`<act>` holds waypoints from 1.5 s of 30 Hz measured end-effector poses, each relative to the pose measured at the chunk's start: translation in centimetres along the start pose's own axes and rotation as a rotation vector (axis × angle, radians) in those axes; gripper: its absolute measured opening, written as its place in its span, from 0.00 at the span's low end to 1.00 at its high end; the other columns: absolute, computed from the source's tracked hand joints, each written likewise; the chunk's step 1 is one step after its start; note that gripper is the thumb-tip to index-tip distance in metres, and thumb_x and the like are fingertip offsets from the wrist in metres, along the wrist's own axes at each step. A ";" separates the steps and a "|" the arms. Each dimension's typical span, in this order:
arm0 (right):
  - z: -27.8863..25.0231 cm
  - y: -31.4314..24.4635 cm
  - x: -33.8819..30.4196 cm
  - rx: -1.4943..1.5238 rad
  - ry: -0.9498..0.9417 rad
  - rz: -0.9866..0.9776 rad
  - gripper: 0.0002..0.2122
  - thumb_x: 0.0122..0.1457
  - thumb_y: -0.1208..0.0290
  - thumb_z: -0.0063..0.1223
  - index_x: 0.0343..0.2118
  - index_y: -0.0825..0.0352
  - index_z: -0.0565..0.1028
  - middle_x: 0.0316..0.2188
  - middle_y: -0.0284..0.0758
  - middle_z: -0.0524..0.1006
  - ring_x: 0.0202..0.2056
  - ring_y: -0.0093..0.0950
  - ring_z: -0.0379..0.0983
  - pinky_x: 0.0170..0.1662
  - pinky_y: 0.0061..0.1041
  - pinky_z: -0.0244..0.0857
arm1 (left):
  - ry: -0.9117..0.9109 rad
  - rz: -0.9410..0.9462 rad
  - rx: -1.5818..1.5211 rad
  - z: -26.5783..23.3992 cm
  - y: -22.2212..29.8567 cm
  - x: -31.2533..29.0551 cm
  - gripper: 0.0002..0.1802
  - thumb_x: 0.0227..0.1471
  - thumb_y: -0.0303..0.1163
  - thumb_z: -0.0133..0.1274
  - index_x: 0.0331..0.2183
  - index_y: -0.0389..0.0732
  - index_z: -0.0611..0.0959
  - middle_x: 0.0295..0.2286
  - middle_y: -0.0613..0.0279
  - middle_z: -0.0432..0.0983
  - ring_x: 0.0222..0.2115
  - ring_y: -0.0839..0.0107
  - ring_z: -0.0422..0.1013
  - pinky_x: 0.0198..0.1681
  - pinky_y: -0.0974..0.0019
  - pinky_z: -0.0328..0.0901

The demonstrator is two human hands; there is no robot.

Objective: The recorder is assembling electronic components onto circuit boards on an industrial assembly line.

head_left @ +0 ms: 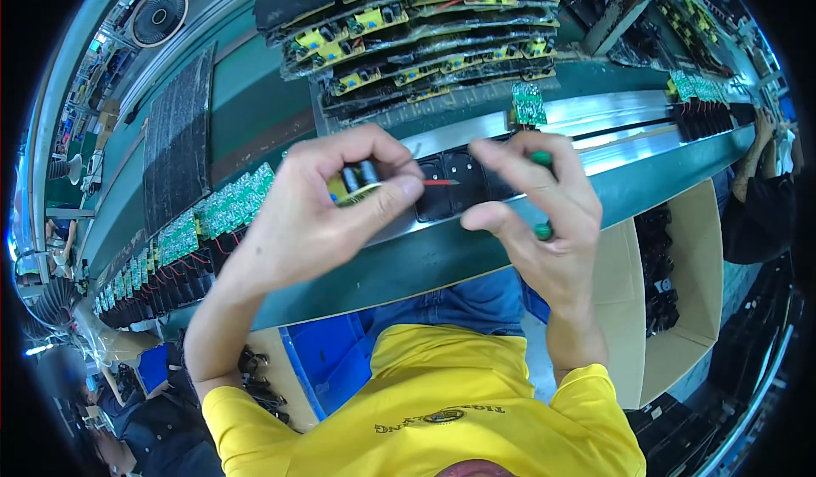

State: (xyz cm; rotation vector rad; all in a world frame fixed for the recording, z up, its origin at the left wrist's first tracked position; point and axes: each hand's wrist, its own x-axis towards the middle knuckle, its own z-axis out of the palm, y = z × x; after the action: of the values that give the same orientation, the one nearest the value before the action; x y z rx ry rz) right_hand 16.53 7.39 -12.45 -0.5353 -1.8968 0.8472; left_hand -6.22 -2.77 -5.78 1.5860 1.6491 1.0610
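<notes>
My left hand (331, 197) pinches a small circuit board (355, 180) with dark cylindrical capacitors and a yellow part; much of it is hidden by the fingers. A red wire (438, 182) sticks out past the fingertips toward my right hand. My right hand (548, 197) has its thumb and forefinger apart, facing the wire. Its other fingers curl round a green-handled tool (542, 158), whose kind is hidden. Beneath both hands, black plastic casings (463, 180) lie on the metal rail.
Layered stacks of circuit boards (425, 44) stand beyond my hands. Green boards wired to black casings line the bench at left (212, 209) and far right (701, 90). One board (528, 105) stands behind my right hand. A cardboard box (680, 290) of black parts is at right; other people work nearby.
</notes>
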 end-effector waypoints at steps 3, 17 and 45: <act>0.5 1.4 -1.8 -0.408 -0.156 -0.084 0.13 0.54 0.68 0.80 0.43 0.59 0.92 0.45 0.31 0.77 0.38 0.29 0.70 0.43 0.29 0.70 | -0.006 -0.151 0.217 -0.5 -1.1 0.5 0.04 0.63 0.25 0.66 0.36 0.36 0.87 0.33 0.67 0.84 0.34 0.74 0.74 0.44 0.70 0.69; 2.5 2.6 -3.3 -0.571 -0.227 -0.096 0.10 0.55 0.68 0.79 0.40 0.58 0.92 0.46 0.29 0.77 0.39 0.30 0.71 0.44 0.30 0.70 | 0.024 -0.071 0.298 2.0 -5.2 1.9 0.05 0.57 0.25 0.66 0.35 0.33 0.87 0.33 0.60 0.86 0.32 0.65 0.76 0.38 0.65 0.71; 1.6 0.7 -1.5 -0.320 -0.233 -0.025 0.20 0.55 0.70 0.79 0.52 0.60 0.89 0.43 0.31 0.78 0.36 0.26 0.69 0.41 0.26 0.67 | -0.071 -0.004 0.464 2.9 -6.2 2.2 0.05 0.59 0.25 0.65 0.38 0.37 0.88 0.36 0.61 0.85 0.33 0.57 0.78 0.42 0.59 0.73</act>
State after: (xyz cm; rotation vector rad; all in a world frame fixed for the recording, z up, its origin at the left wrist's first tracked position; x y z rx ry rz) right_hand 15.81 6.30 -14.37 -0.6247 -2.2678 0.6120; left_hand -7.10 0.03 -12.38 1.8784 1.9431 0.6345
